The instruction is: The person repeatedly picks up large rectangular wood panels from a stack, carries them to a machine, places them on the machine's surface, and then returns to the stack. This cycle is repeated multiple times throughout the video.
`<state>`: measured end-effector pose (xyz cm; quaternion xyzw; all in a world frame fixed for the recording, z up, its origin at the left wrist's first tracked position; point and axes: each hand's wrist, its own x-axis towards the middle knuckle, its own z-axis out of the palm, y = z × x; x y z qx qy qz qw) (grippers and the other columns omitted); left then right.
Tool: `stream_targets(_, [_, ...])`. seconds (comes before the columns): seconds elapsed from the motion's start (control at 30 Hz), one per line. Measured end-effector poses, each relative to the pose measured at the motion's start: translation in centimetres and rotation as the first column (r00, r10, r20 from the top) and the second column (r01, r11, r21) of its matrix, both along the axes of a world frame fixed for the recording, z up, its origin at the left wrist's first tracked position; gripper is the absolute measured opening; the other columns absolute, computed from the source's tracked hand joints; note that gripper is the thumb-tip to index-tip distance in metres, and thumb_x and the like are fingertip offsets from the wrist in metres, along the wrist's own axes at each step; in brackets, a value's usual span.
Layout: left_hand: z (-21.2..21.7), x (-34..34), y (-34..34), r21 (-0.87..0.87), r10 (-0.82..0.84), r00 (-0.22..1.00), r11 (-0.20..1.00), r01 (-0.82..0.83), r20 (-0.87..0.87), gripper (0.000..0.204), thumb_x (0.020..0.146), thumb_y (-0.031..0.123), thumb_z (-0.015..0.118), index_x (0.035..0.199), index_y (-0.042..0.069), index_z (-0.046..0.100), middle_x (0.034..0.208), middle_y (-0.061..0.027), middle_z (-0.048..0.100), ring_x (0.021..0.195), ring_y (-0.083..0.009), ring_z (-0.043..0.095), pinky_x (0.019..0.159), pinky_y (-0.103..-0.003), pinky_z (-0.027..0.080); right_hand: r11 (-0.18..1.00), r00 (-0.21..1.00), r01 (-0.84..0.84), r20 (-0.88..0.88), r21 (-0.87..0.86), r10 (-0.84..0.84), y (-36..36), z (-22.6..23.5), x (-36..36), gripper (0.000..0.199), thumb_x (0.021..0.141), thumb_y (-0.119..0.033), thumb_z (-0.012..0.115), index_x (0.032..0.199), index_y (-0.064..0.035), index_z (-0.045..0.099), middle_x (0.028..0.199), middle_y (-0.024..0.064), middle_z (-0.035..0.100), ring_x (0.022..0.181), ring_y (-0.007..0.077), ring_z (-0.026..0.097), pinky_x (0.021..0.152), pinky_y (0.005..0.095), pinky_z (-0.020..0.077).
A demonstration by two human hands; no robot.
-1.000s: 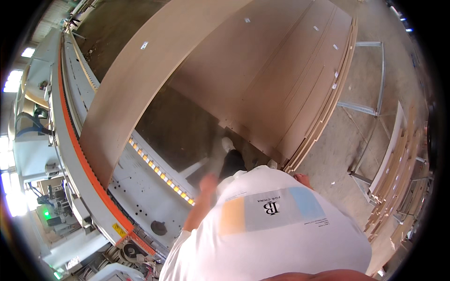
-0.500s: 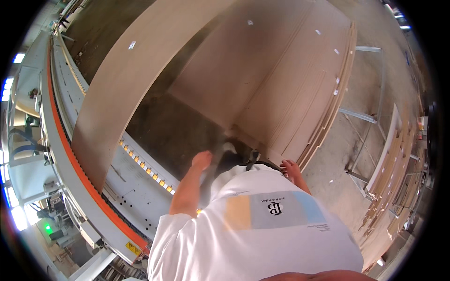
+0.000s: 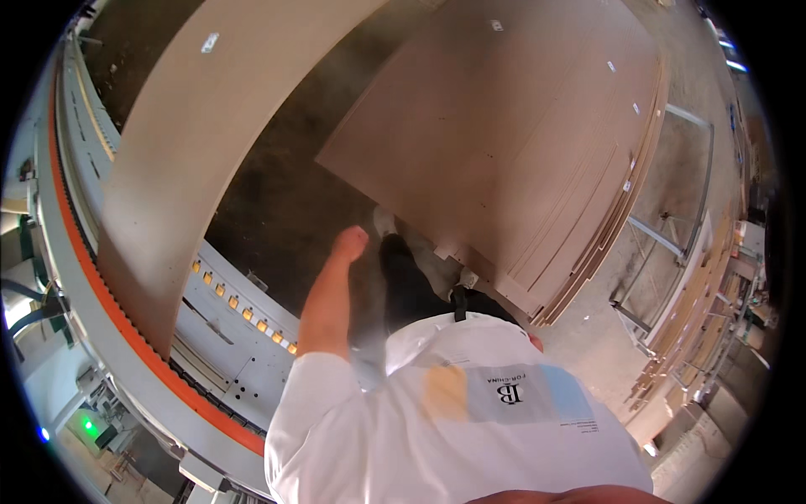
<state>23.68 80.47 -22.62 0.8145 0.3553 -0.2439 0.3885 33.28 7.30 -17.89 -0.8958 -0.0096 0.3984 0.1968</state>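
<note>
1. Left hand [image 3: 351, 241]: farther forward than half a second ago. Right hand [image 3: 536, 341]: plainly visible then, now almost wholly behind the white shirt [image 3: 361, 437].
2. Long brown panel [image 3: 210, 126]: at left, lying over a grey machine bed [image 3: 260, 361] with orange strip [image 3: 130, 340].
3. Stack of brown boards [image 3: 495, 151]: ahead and right, beside a metal frame [image 3: 655, 233].
4. Floor [image 3: 277, 202]: dark, between panel and stack.
5. Left arm: outstretched, fingers curled together, nothing seen held.
6. Right fingers: state cannot be told.
</note>
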Motion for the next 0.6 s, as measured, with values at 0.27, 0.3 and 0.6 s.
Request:
stream_targets(0.27, [-8.6, 7.2, 19.1, 0.042, 0.334, 0.933, 0.939, -0.342, 0.133, 0.038, 0.088, 0.025, 0.059, 0.120, 0.006, 0.066, 0.119, -0.0215, 0.068, 0.113, -0.0403, 0.063, 0.097, -0.046, 0.051, 0.909, 0.902, 0.397, -0.129, -0.127, -0.412, 7.6, 10.6, -3.9, 0.023, 0.090, -0.018, 0.065, 0.107, -0.0047, 0.073, 0.097, 0.0099, 0.072, 0.089, 0.0201, 0.066, 0.083, 0.0334, 0.0525])
stream_targets(0.3, [-9.0, 8.0, 20.7, 0.101, 0.318, 0.938, 0.938, -0.332, 0.135, 0.041, 0.087, 0.024, 0.060, 0.124, 0.005, 0.063, 0.122, -0.0230, 0.066, 0.116, -0.0411, 0.062, 0.098, -0.046, 0.050, 0.914, 0.914, 0.379, -0.100, -0.144, -0.394, 8.9, 11.8, -4.6, 0.025, 0.091, -0.024, 0.062, 0.105, -0.0058, 0.073, 0.096, 0.0144, 0.072, 0.088, 0.0256, 0.067, 0.081, 0.0358, 0.0523])
stream_targets(0.6, [-17.3, 12.2, 26.9, -0.025, 0.235, 0.970, 0.972, -0.234, 0.060, 0.080, 0.077, 0.028, 0.081, 0.140, -0.003, 0.042, 0.135, -0.0288, 0.057, 0.128, -0.0407, 0.055, 0.108, -0.047, 0.045, 0.816, 0.993, 0.109, 0.033, -0.568, -0.110, 20.6, 22.5, -4.5, 0.026, 0.092, -0.027, 0.058, 0.106, -0.0141, 0.075, 0.099, 0.0169, 0.074, 0.094, 0.0351, 0.071, 0.079, 0.0414, 0.0552])
